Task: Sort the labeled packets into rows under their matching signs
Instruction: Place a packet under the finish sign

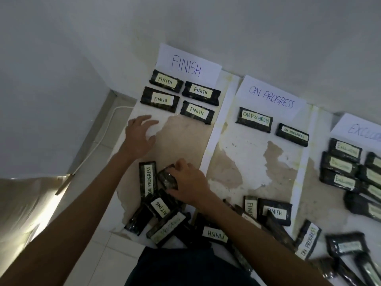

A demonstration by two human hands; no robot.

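Four packets marked FINISH [166,81] sit in two rows just under the FINISH sign [186,66]. Your left hand [140,136] hovers below them, fingers spread and holding nothing. Your right hand [188,182] closes its fingers on a dark packet [167,178] in the unsorted pile, beside an upright ON PROGRESS packet [148,178].

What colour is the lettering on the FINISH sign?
Blue, handwritten on the white FINISH sign; clearest in the head view.
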